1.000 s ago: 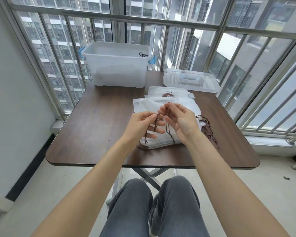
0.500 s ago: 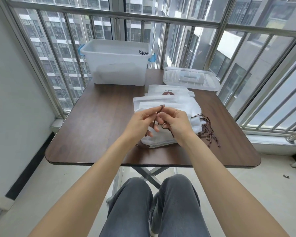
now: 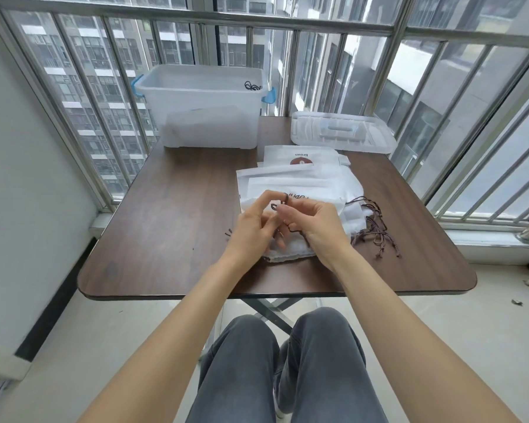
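1. Pinched between both hands is a thin brown cord (image 3: 277, 206): my left hand (image 3: 251, 224) nips it with thumb and forefinger, and my right hand (image 3: 316, 222) curls its fingers round the other part.
2. Both hands meet fingertip to fingertip, just above the near end of a stack of white packets (image 3: 306, 181).
3. That cord loops up at the fingertips, and a strand of it shows below, between the palms. I cannot tell how it is twisted or knotted.
4. On the stack, the far packet shows a dark red round label and the word "brown".
5. Right of the stack, touching its edge, a tangle of loose brown cords (image 3: 376, 232) spreads over the dark wooden table (image 3: 171, 227).
6. Just left of my left hand, a short cord scrap (image 3: 228, 233) lies on the wood.
7. At the far left of the table stands a clear storage bin (image 3: 202, 108) with blue latches; a dark cord coil (image 3: 252, 86) rests near its right rim.
8. Beside the bin, far right, its clear lid (image 3: 339, 132) lies flat.
9. Below the table edge I see knees in grey jeans (image 3: 318, 361).
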A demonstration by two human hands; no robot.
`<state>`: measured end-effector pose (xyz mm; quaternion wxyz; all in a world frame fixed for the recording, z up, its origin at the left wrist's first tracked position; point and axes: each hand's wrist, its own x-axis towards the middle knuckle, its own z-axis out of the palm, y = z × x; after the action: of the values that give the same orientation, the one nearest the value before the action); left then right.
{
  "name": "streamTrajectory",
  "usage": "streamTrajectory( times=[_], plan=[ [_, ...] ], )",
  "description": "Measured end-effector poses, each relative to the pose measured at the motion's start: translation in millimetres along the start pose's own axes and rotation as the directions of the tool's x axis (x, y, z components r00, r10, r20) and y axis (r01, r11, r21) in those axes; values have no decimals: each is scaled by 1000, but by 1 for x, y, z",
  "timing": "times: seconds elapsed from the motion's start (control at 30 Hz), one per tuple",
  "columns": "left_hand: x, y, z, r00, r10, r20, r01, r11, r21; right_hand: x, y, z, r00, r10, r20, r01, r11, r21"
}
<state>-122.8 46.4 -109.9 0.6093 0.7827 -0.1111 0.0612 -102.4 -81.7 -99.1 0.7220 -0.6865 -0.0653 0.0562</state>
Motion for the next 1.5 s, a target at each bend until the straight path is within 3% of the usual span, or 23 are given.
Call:
streamTrajectory(
  times=[0.13,0.2,0.27,0.37,0.47,0.6,0.7,0.8,0.9,1.03,1.2,1.5],
  plan=[
    [-2,-4,0,998,61,-7,-60,997,56,1,1,7,993,-35,-113,17,988,-157],
    [-1,-7,0,999,35,-34,-35,999,11,2,3,7,988,-15,-152,-8,989,-150],
    [1,-12,-1,998,4,-59,-6,999,-49,3,3,5,984,69,-162,-62,997,50],
    [4,-15,-2,998,4,-62,-7,999,-49,3,3,-2,986,141,-86,-102,928,357],
    [4,-12,-4,998,-9,-69,1,994,-107,1,4,-9,992,124,18,-120,900,418],
    [3,-11,-7,994,-49,-94,29,980,-199,-4,0,-15,990,69,125,-97,967,237],
    [3,-11,-9,988,-86,-126,51,965,-257,-2,-8,-14,983,-12,182,27,996,-80],
    [3,-11,-10,985,-100,-138,51,947,-317,2,-18,-13,974,-122,190,191,894,-405],
    [2,-10,-9,984,-82,-158,27,946,-323,7,-20,-9,930,-313,191,359,669,-650],
    [2,-10,-9,979,-125,-159,51,912,-407,12,-10,-2,817,-549,176,482,483,-731],
    [2,-11,-9,988,-111,-106,63,923,-379,14,4,7,715,-690,113,496,388,-777],
    [3,-12,-8,986,-37,-165,-6,968,-252,10,11,11,731,-682,-19,500,554,-666]
  ],
)
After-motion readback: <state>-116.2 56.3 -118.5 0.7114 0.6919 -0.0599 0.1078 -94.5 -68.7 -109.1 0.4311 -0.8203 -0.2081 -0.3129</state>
